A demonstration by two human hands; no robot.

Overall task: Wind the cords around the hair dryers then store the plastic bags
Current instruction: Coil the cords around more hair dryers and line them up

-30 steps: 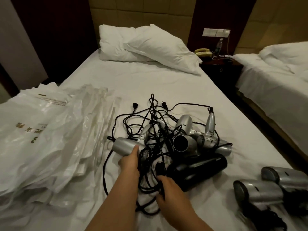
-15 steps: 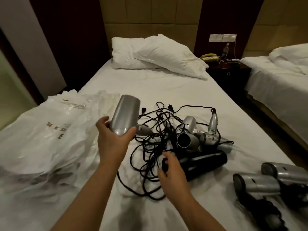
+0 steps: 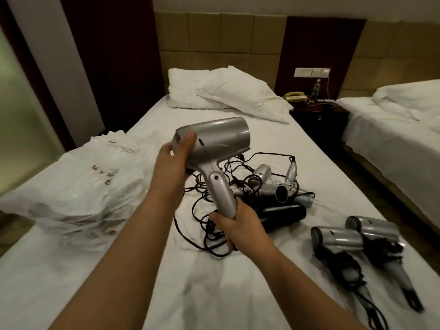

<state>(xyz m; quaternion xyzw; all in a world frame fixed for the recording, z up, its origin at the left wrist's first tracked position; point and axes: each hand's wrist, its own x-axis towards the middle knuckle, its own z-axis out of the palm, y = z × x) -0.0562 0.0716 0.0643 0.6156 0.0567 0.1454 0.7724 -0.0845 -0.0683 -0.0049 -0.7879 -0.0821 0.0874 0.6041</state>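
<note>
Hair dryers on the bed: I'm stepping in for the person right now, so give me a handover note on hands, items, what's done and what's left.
Left hand grips the rear of the silver dryer, held above the bed; right hand grips its handle end.
Tangled pile of dryers and cords lies mid-bed. Plastic bags are stacked at the left.
Done: two wound dryers lie at the right.
Left: free and wind the held dryer's cord, do the pile, store the bags.

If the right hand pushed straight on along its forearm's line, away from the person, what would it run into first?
Most likely the black hair dryer just beyond the right hand, with the cord tangle around it. The hand holds the silver hair dryer by its handle and may be above the pile; depth is unclear.
</note>
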